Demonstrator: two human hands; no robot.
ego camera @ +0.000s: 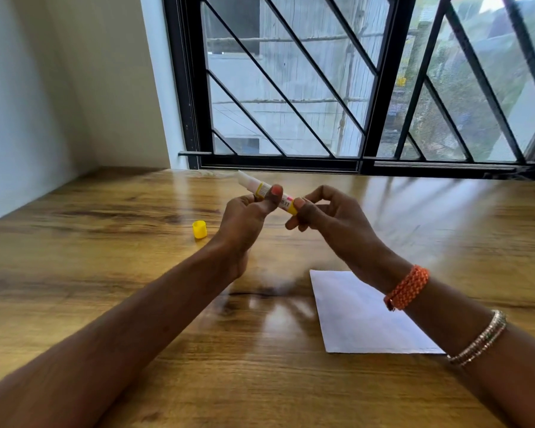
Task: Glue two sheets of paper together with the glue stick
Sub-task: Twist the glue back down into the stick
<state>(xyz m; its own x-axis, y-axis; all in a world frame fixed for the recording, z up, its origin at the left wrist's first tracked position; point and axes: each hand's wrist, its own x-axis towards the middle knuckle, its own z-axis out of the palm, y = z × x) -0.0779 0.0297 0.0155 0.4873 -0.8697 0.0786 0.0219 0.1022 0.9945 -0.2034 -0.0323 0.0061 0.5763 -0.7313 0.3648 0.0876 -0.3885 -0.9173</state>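
You hold the glue stick (261, 190) above the counter (105, 273), uncapped tip pointing away toward the window (352, 88). Your left hand (247, 216) grips its middle; your right hand (328, 216) pinches its base. The cap (199, 229) lies just left of your left hand. Paper (362, 316) lies under your right wrist, its left edge bordering bare counter.

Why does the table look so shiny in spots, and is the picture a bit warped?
Head view: daylight from the barred window throws pale glare streaks on the wooden table, brightest beside the white paper; the wide lens bows the window frame and stretches the forearms; edges look slightly soft, and the glue stick tip is blurred.
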